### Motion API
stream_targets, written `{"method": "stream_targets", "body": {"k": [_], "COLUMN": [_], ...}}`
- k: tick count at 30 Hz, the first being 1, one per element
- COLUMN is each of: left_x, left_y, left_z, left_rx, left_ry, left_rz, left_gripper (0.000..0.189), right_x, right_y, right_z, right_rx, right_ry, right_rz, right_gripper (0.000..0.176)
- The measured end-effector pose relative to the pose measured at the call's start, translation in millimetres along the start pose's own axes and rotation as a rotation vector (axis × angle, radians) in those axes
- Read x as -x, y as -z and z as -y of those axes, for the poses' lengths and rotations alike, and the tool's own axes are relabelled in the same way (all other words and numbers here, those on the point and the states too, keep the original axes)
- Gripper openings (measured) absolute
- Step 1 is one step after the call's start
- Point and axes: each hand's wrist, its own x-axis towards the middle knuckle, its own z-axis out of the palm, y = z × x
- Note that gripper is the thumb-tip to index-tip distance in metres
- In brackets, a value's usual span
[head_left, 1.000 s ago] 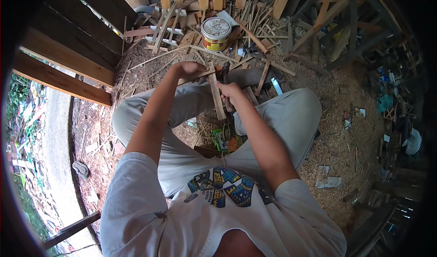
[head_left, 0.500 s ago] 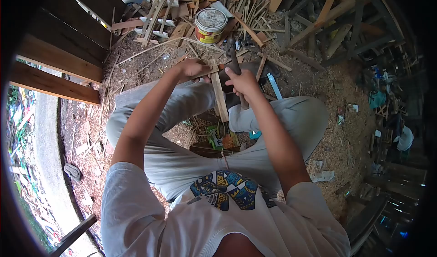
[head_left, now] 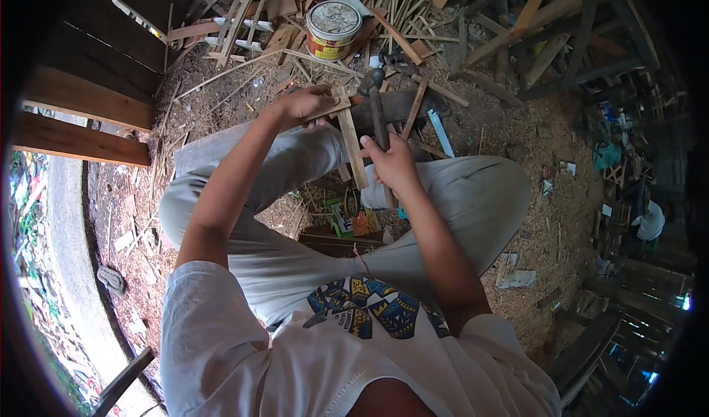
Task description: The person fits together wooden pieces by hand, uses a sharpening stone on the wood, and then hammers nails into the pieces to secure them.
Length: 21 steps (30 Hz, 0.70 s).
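A short wooden piece [head_left: 336, 107] is gripped in my left hand [head_left: 304, 105], its end lying across the upper part of a longer wooden strip [head_left: 351, 145]. That strip slants down between my knees. My right hand [head_left: 393, 162] is wrapped round the handle of a hammer [head_left: 379, 114], whose head is up beside the crossed wood, to its right. A dark block or surface lies behind the hammer. Whether my left fingers also hold something smaller cannot be made out.
A paint bucket [head_left: 334, 30] stands ahead among scattered wood strips. A pale blue strip [head_left: 441, 132] lies right of the hammer. A green packet [head_left: 342, 217] is between my legs. Wooden boards [head_left: 81, 138] stand at left, stacked timber [head_left: 550, 44] at right.
The hammer's head has swung slightly left and down, and my right hand is a little lower. The view has shifted, so the bucket sits higher and further left.
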Motion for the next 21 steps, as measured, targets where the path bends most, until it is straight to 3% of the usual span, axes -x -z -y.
{"method": "stream_targets", "body": {"k": [2, 8, 9, 11, 15, 17, 21], "left_x": [-1, 9, 9, 10, 10, 21, 8], "left_y": [-4, -8, -8, -8, 0, -6, 2], "left_z": [1, -12, -12, -11, -8, -9, -2], "left_rx": [0.052, 0.012, 0.016, 0.03, -0.007, 0.066, 0.094], "left_ry": [-0.022, -0.025, -0.034, -0.036, 0.012, -0.126, -0.144], "left_rz": [0.001, -0.028, -0.029, -0.008, 0.022, 0.012, 0.129], "left_gripper": [0.038, 0.037, 0.037, 0.036, 0.046, 0.06, 0.06], "right_x": [-15, -68, -65, -57, -31, -32, -16], "right_y": [-3, -2, 0, 2, 3, 12, 4], "right_z": [-20, -107, -101, -90, -55, -47, -20], "right_rx": [0.085, 0.075, 0.082, -0.153, -0.175, -0.112, -0.091], "right_ry": [0.03, -0.01, -0.004, -0.223, -0.23, -0.246, -0.31], "right_rz": [-0.138, -0.205, -0.208, 0.001, 0.02, 0.097, 0.035], "right_gripper": [0.031, 0.025, 0.025, 0.021, 0.018, 0.018, 0.014]}}
